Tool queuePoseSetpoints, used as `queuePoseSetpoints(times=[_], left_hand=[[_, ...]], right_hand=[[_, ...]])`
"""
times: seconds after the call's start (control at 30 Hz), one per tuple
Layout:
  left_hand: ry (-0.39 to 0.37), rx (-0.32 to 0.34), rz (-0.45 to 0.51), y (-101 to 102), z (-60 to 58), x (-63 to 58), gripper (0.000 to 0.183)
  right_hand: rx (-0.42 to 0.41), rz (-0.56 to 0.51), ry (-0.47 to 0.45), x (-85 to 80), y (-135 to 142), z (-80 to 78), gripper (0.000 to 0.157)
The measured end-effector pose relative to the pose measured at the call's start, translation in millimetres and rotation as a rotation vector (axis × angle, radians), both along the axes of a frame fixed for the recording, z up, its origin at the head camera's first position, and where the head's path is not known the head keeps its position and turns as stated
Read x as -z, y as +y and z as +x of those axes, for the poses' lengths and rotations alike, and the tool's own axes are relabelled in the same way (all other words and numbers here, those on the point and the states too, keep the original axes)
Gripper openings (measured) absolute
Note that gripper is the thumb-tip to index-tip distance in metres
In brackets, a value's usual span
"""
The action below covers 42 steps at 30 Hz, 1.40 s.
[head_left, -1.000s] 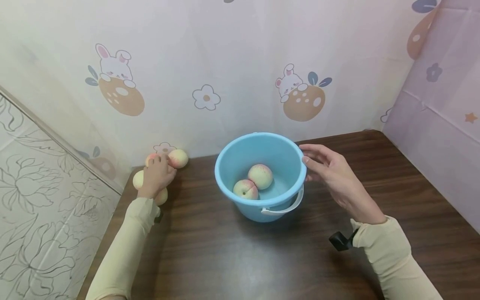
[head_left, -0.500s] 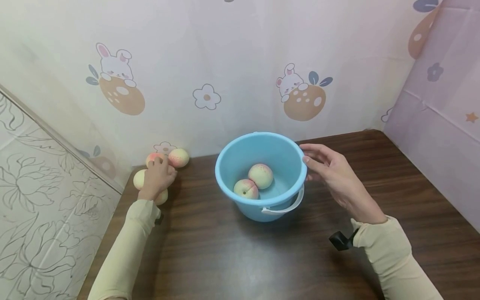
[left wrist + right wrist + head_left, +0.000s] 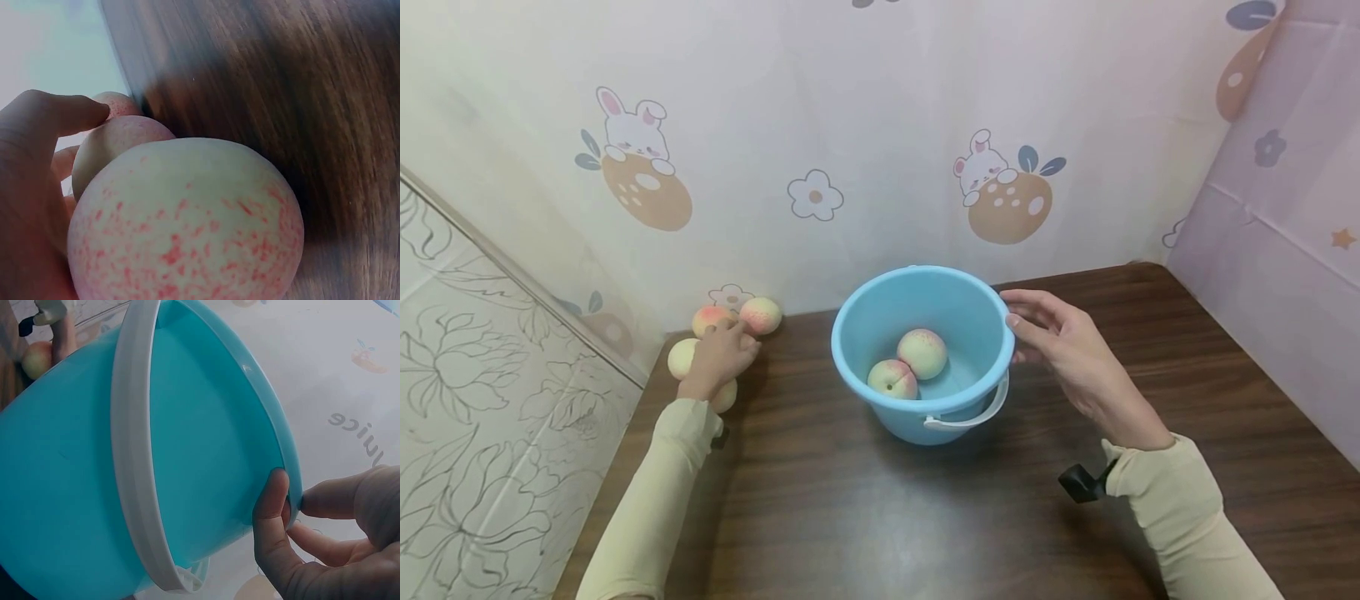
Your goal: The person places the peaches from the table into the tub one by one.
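Note:
My left hand reaches in among several pale peaches with red speckles at the table's back left. In the left wrist view, its thumb and fingers curl round a middle peach, which the hand hides in the head view. A nearer peach fills the front of the left wrist view, and a peach lies just beyond the fingertips. My right hand pinches the rim of a light blue bucket between thumb and fingers. Inside the bucket lie two peaches, touching each other.
The bucket's white handle hangs down at the front right. Around the left hand lie a reddish peach and a pale peach. A printed curtain backs the dark wooden table; a patterned panel borders its left side.
My left hand has shifted slightly to the right, uncovering more of the reddish peach behind it. The right hand and the bucket have stayed in place.

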<state>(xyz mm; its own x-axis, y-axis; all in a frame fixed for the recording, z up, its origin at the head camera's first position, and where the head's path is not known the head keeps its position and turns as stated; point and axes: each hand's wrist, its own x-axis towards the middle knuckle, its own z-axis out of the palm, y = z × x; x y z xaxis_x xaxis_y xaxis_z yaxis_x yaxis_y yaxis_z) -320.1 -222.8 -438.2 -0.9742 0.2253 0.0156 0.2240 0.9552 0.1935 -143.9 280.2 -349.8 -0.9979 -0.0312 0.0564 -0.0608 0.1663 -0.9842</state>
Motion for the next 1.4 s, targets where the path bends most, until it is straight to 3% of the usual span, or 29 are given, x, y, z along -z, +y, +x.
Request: queuePoseSetpoints(times=[0.37,0.73,0.97,1.4], left_hand=[[-0.029,0.032,-0.036,3,-4.3,5.3,0.038],[-0.002,0.008,-0.117,11,2.5,4.1,0.037],[0.062,0.023,-0.137,13,0.9,2.2,0.033],[0.219,0.026,-0.089,19,-2.4,-8.9,0.033]], right_hand=[[0.002,0.016,-0.004,-0.4,0,0.3,0.052],[-0.003,0.010,-0.008,0.9,0,1.1,0.052],[0.001,0.005,-0.005,1.0,0,1.4,0.052],[-0.002,0.011,0.000,-0.3,0,0.1,0.052]])
